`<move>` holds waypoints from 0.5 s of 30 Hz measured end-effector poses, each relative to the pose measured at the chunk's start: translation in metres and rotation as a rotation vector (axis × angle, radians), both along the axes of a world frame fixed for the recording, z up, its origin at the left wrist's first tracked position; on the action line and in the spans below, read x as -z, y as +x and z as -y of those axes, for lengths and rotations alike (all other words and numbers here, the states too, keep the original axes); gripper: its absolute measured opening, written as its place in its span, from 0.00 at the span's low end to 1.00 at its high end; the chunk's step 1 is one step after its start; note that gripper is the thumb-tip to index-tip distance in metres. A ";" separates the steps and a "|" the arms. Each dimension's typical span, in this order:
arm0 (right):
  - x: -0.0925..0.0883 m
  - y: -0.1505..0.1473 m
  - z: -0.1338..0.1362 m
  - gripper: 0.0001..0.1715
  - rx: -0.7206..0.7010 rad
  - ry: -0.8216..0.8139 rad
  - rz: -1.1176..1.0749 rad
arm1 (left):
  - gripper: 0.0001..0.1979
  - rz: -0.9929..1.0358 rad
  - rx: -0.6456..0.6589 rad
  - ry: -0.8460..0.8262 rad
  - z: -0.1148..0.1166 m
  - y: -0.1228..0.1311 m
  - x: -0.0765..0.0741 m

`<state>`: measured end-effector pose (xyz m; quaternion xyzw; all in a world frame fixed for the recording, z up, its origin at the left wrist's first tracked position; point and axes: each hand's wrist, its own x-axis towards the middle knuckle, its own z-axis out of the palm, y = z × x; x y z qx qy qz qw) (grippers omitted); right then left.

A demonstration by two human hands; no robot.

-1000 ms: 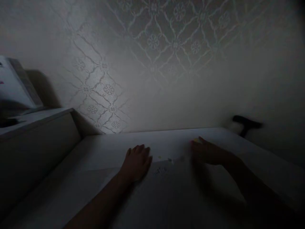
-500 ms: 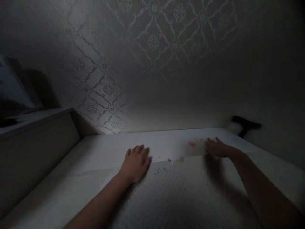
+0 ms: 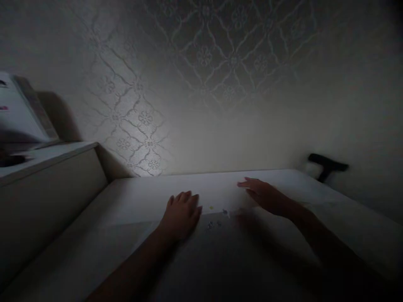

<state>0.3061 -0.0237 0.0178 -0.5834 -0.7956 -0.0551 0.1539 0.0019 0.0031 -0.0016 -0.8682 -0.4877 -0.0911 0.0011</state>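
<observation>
My left hand (image 3: 181,216) lies flat, fingers spread, across the front edge of a white strip of tabletop (image 3: 141,193) and a greyish sheet (image 3: 201,260). It holds nothing that I can see. Just right of its thumb is a tiny yellow speck (image 3: 211,207), and beyond that a small dark scrap (image 3: 224,211). Small grey-blue marks or bits (image 3: 210,225) show on the sheet below. My right hand (image 3: 260,193) hovers low over the white strip, fingers stretched leftward and thumb apart, slightly blurred. Whatever lies beneath it is hidden.
A patterned wall (image 3: 204,105) rises behind the table. At left stands a raised white shelf (image 3: 63,155) carrying a box-like white object (image 3: 19,113). A black T-shaped handle (image 3: 327,162) sticks up by the table's right edge. The light is dim.
My right hand has moved left along the white strip, and the pink and yellow bits there are out of sight. My left hand stays put. The wall looks brighter.
</observation>
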 end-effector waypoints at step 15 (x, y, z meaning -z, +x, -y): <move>-0.002 -0.050 0.015 0.22 -0.214 -0.092 0.212 | 0.25 -0.008 0.000 0.009 -0.001 -0.001 0.001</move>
